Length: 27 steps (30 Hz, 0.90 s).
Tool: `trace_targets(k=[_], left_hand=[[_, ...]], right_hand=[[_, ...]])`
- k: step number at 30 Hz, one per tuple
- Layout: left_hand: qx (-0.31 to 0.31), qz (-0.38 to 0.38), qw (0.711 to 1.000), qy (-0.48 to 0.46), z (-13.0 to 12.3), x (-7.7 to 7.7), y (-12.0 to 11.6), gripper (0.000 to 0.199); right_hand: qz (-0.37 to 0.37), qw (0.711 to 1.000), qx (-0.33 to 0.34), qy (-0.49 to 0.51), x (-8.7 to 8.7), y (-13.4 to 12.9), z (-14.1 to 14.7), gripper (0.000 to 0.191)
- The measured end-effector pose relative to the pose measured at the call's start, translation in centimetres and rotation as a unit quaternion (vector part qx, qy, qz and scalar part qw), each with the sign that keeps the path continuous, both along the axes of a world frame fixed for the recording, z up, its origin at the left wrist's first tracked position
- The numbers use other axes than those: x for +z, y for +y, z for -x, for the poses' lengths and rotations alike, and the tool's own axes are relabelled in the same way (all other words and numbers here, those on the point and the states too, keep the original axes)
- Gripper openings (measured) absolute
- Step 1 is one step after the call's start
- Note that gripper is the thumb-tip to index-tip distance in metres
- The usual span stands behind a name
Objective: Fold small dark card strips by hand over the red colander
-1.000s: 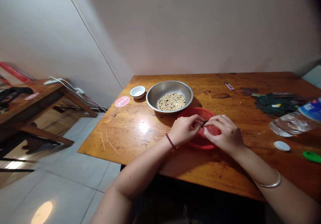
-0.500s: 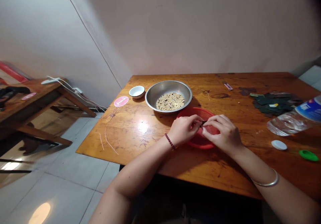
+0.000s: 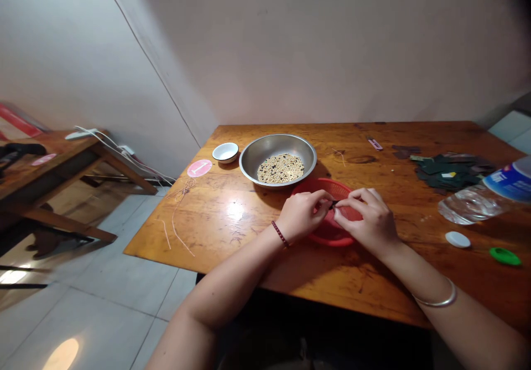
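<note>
Above the red basket [image 3: 332, 237], fingers of left hand [image 3: 302, 214] and right hand [image 3: 371, 222] pinch a dark piece [image 3: 333, 204]; nearby, a metal bowl [image 3: 249, 160] holds beans [image 3: 281, 169].

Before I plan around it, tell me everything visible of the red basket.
The red basket is round, open-topped and perforated, and looks like plastic. It sits upright on the wooden table, just on the near side of the metal bowl. The left hand and right hand partly hide it; whether they touch it, and what it contains, I can't tell.
</note>
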<state>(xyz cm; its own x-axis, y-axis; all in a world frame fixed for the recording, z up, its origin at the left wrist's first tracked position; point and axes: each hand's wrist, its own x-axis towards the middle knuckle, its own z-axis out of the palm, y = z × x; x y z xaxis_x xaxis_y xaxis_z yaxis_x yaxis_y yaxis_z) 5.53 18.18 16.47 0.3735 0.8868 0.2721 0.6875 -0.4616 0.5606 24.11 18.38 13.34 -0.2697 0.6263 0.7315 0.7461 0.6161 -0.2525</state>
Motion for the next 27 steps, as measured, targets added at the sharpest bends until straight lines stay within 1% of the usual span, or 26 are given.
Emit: trace_targets(k=[27], left_hand=[[-0.005,-0.016,1.000,-0.002,0.02,-0.33,0.06,0.018]], right_hand=[[-0.011,1.000,-0.001,-0.009,0.08,-0.04,0.08,0.005]])
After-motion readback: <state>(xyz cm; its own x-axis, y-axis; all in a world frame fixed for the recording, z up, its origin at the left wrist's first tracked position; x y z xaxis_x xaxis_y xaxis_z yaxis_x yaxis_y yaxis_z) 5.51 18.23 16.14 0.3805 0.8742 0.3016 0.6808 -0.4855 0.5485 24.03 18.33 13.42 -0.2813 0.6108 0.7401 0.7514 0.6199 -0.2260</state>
